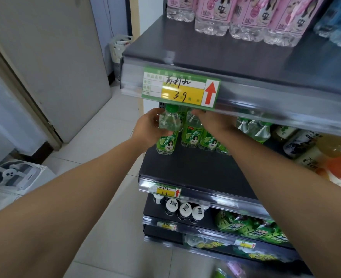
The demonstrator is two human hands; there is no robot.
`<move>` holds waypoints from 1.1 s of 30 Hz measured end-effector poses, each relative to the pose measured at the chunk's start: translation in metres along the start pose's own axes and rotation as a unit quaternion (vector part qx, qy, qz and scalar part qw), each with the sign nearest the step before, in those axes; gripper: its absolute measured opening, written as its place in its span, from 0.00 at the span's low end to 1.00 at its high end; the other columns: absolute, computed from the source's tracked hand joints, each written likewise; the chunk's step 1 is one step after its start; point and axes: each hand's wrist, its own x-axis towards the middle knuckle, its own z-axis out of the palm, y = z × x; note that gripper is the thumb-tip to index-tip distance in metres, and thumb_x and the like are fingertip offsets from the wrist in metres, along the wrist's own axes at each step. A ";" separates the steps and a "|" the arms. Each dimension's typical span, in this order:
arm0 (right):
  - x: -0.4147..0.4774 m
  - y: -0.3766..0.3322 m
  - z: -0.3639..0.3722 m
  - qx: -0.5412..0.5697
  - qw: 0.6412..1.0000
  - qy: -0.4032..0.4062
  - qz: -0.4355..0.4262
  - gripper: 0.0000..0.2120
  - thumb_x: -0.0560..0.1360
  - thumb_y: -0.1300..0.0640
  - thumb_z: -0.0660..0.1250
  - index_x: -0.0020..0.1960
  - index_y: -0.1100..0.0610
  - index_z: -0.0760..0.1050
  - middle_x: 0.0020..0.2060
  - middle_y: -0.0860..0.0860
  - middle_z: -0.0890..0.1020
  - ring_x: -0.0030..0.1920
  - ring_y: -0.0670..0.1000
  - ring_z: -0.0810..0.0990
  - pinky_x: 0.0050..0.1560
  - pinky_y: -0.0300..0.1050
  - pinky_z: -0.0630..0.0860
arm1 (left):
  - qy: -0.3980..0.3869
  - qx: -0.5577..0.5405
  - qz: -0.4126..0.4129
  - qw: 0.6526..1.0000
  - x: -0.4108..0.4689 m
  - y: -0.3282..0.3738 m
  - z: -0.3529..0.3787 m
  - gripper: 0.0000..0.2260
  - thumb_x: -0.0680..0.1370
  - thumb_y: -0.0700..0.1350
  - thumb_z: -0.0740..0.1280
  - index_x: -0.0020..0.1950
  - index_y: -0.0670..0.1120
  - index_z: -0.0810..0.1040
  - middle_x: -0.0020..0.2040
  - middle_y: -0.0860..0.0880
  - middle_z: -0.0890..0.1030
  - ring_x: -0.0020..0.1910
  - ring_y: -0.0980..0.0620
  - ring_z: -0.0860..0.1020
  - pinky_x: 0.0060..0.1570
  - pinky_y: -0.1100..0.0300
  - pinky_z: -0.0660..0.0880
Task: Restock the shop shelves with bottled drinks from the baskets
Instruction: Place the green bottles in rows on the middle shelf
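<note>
the dark shelf (185,167) runs just below the green price tag (180,88). a row of green-labelled bottles (192,135) stands on it, under the tag and off to its right. my right grip (211,121) reaches in below the tag's right half, over that row. its fingers are hidden by the tag's lower edge, so i cannot tell whether they hold anything. my left grip (148,127), below the tag's left end, is wrapped round one upright green-capped bottle (166,135).
</note>
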 end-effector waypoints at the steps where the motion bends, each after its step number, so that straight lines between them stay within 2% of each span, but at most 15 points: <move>1: 0.000 0.001 0.001 0.015 1.000 0.018 -0.007 0.16 0.80 0.51 0.61 0.63 0.60 0.72 0.59 0.58 0.77 0.59 0.56 0.75 0.54 0.39 0.66 | 0.000 0.012 0.003 1.000 0.003 0.000 0.002 0.30 0.65 0.36 0.78 0.64 0.47 0.73 0.53 0.48 0.82 0.52 0.48 0.80 0.54 0.52 0.77; 4: 0.000 0.006 0.003 0.027 0.999 0.037 0.002 0.14 0.81 0.52 0.61 0.61 0.60 0.73 0.57 0.56 0.78 0.56 0.54 0.76 0.50 0.39 0.68 | 0.003 0.038 0.008 0.999 0.011 0.002 0.007 0.28 0.66 0.36 0.77 0.63 0.48 0.74 0.50 0.52 0.82 0.52 0.49 0.80 0.53 0.53 0.77; 7: 0.002 0.007 0.001 0.052 0.997 0.057 -0.016 0.12 0.81 0.54 0.61 0.58 0.61 0.74 0.54 0.55 0.79 0.53 0.50 0.77 0.41 0.25 0.64 | 0.006 0.073 0.013 0.997 0.020 0.005 0.013 0.25 0.66 0.37 0.77 0.61 0.47 0.76 0.51 0.52 0.82 0.52 0.48 0.80 0.53 0.53 0.76; 9: 0.001 0.004 -0.001 0.075 0.995 0.068 -0.023 0.11 0.81 0.57 0.61 0.55 0.64 0.75 0.51 0.57 0.80 0.47 0.48 0.76 0.36 0.22 0.65 | 0.007 0.091 0.011 0.996 0.025 0.006 0.016 0.24 0.66 0.38 0.77 0.60 0.46 0.77 0.54 0.49 0.83 0.53 0.48 0.79 0.55 0.51 0.76; 11: 0.000 0.003 -0.002 0.085 0.993 0.076 -0.035 0.10 0.81 0.59 0.60 0.52 0.66 0.75 0.48 0.58 0.79 0.41 0.45 0.73 0.36 0.21 0.65 | 0.009 0.107 0.013 0.994 0.028 0.007 0.019 0.22 0.67 0.38 0.76 0.59 0.45 0.77 0.55 0.48 0.82 0.53 0.47 0.79 0.55 0.51 0.76; 14: -0.003 0.001 -0.005 0.052 0.996 0.053 -0.046 0.09 0.81 0.59 0.61 0.51 0.64 0.75 0.45 0.55 0.75 0.45 0.47 0.71 0.38 0.25 0.63 | 0.015 0.098 0.009 0.995 0.031 0.009 0.021 0.20 0.67 0.37 0.76 0.57 0.43 0.78 0.55 0.46 0.82 0.53 0.46 0.79 0.54 0.51 0.77; 16: -0.002 0.001 -0.004 0.056 0.996 0.050 -0.047 0.07 0.80 0.60 0.61 0.49 0.62 0.74 0.44 0.54 0.74 0.46 0.49 0.70 0.39 0.22 0.63 | 0.020 0.095 0.003 0.995 0.032 0.010 0.022 0.19 0.67 0.37 0.76 0.57 0.43 0.79 0.55 0.45 0.82 0.50 0.47 0.78 0.53 0.53 0.76; 18: -0.002 0.000 -0.004 0.070 0.994 0.064 -0.044 0.08 0.80 0.59 0.61 0.49 0.65 0.75 0.46 0.56 0.77 0.46 0.49 0.72 0.40 0.19 0.65 | 0.023 0.098 -0.001 0.995 0.033 0.010 0.023 0.19 0.68 0.36 0.76 0.57 0.43 0.79 0.54 0.45 0.82 0.47 0.49 0.77 0.49 0.55 0.75; 19: -0.002 0.000 -0.003 0.075 0.994 0.064 -0.043 0.09 0.80 0.59 0.62 0.51 0.65 0.75 0.48 0.57 0.79 0.48 0.50 0.74 0.45 0.22 0.68 | 0.024 0.100 -0.001 0.995 0.033 0.010 0.023 0.18 0.68 0.36 0.75 0.57 0.43 0.79 0.54 0.45 0.82 0.48 0.48 0.77 0.49 0.55 0.75; 21: -0.002 0.000 -0.002 0.077 0.995 0.056 -0.038 0.10 0.80 0.58 0.62 0.52 0.65 0.75 0.51 0.58 0.79 0.53 0.53 0.77 0.56 0.38 0.74 | 0.022 0.106 0.000 0.994 0.032 0.012 0.024 0.18 0.68 0.36 0.75 0.57 0.42 0.79 0.53 0.44 0.82 0.49 0.46 0.78 0.51 0.53 0.76; 23: -0.002 0.001 -0.001 0.072 0.995 0.051 -0.034 0.10 0.80 0.57 0.62 0.54 0.64 0.75 0.52 0.58 0.79 0.55 0.54 0.77 0.57 0.42 0.74 | 0.013 0.109 0.002 0.994 0.031 0.013 0.024 0.17 0.69 0.35 0.73 0.57 0.43 0.78 0.53 0.44 0.82 0.48 0.45 0.78 0.51 0.51 0.77; 26: -0.002 0.002 -0.001 0.054 0.997 0.053 -0.024 0.11 0.81 0.56 0.60 0.55 0.64 0.74 0.53 0.57 0.78 0.55 0.52 0.76 0.48 0.32 0.68 | 0.003 0.132 0.004 0.991 0.029 0.015 0.024 0.17 0.70 0.36 0.72 0.58 0.42 0.77 0.54 0.44 0.81 0.48 0.46 0.77 0.47 0.56 0.74; 29: -0.003 0.005 -0.001 0.021 0.998 0.057 -0.026 0.11 0.81 0.57 0.59 0.55 0.63 0.74 0.52 0.56 0.79 0.51 0.51 0.75 0.40 0.26 0.64 | -0.006 0.157 -0.006 0.987 0.026 0.016 0.022 0.24 0.70 0.37 0.73 0.64 0.43 0.72 0.59 0.44 0.79 0.56 0.43 0.76 0.48 0.57 0.72; 31: -0.007 0.007 -0.003 -0.029 0.998 0.053 -0.034 0.09 0.81 0.58 0.60 0.55 0.62 0.75 0.50 0.55 0.79 0.46 0.49 0.73 0.34 0.28 0.62 | -0.013 0.173 -0.021 0.985 0.022 0.016 0.021 0.29 0.69 0.38 0.75 0.68 0.43 0.68 0.63 0.44 0.76 0.60 0.43 0.75 0.50 0.55 0.73; 33: -0.012 0.008 -0.005 -0.064 0.995 0.064 -0.043 0.09 0.81 0.58 0.60 0.54 0.61 0.75 0.47 0.54 0.78 0.44 0.49 0.72 0.34 0.32 0.61 | -0.018 0.191 -0.039 0.981 0.015 0.018 0.019 0.33 0.69 0.40 0.76 0.70 0.43 0.64 0.65 0.43 0.74 0.62 0.42 0.73 0.53 0.52 0.75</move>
